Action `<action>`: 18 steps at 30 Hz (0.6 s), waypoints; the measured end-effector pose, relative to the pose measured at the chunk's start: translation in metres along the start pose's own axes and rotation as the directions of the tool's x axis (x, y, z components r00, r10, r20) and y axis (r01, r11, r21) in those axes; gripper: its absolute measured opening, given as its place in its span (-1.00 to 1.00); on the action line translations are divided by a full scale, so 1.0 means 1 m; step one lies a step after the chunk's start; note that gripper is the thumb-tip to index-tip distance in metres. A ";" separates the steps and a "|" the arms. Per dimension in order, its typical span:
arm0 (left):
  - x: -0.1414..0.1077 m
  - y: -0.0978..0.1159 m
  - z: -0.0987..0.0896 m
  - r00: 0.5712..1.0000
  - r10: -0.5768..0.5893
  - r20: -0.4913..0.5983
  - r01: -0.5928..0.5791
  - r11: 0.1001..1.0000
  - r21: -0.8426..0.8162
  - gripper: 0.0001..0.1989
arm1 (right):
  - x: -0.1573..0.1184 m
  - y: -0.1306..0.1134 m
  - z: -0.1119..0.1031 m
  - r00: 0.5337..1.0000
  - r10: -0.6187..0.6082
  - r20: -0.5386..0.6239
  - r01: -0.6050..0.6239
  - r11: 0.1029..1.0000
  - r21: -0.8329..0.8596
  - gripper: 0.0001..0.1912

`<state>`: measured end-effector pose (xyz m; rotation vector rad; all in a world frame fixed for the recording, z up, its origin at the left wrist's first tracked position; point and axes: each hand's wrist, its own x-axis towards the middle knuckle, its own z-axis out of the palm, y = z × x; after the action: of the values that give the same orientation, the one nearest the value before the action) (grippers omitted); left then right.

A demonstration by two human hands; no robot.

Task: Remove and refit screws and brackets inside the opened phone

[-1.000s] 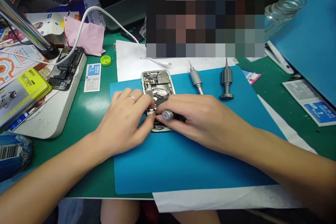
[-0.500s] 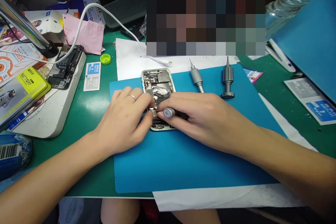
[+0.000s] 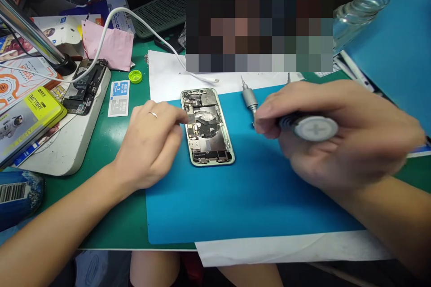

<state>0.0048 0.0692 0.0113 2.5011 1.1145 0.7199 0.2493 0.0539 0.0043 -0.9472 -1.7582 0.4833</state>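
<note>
An opened phone (image 3: 212, 132) with its inner parts showing lies on the blue mat (image 3: 235, 206). My left hand (image 3: 151, 143) is at the phone's left edge, fingers bent, with the index fingertip by the frame; whether anything small is between finger and thumb is hidden. To the right of the phone, raised above the mat, my right hand (image 3: 336, 130) is closed round a screwdriver (image 3: 315, 128), its round end with a cross mark facing the camera. A second grey screwdriver (image 3: 249, 97) lies between the phone and my right hand. Only the tip of another tool (image 3: 288, 78) shows behind that hand.
At the left, another opened phone (image 3: 88, 85) rests on a white box (image 3: 76, 152) near a metal pole (image 3: 33, 22) and packages. A white cable (image 3: 148, 24) arches over white paper (image 3: 164, 71). A green cap (image 3: 135, 76) and a blue can (image 3: 20, 197) are also there.
My right hand has lifted away from the phone to the right with the screwdriver, uncovering the phone. My left hand has shifted slightly left and up.
</note>
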 end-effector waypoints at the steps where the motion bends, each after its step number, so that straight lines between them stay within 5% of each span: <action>1: 0.000 -0.002 -0.001 1.000 -0.025 -0.018 0.024 0.999 -0.030 -0.81 | 0.000 0.001 0.002 0.998 0.038 -0.051 -0.036 0.999 0.039 -0.43; 7: 0.001 -0.011 -0.005 0.993 -0.108 -0.057 0.099 0.986 -0.136 -0.81 | 0.009 0.009 0.010 0.951 0.249 -0.185 -0.182 0.930 0.320 -0.53; 13: 0.001 -0.014 -0.006 0.993 -0.112 -0.046 0.105 0.986 -0.133 -0.81 | 0.024 0.004 0.008 0.917 0.376 -0.137 -0.252 0.808 0.532 -0.51; 18: 0.001 -0.016 -0.007 0.990 -0.140 -0.024 0.136 0.981 -0.135 -0.82 | 0.023 0.010 0.009 0.920 0.391 -0.012 -0.304 0.734 0.607 -0.70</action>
<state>-0.0079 0.0811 0.0101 2.2841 1.1971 0.7721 0.2414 0.0791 0.0070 -0.8186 -1.1680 1.1172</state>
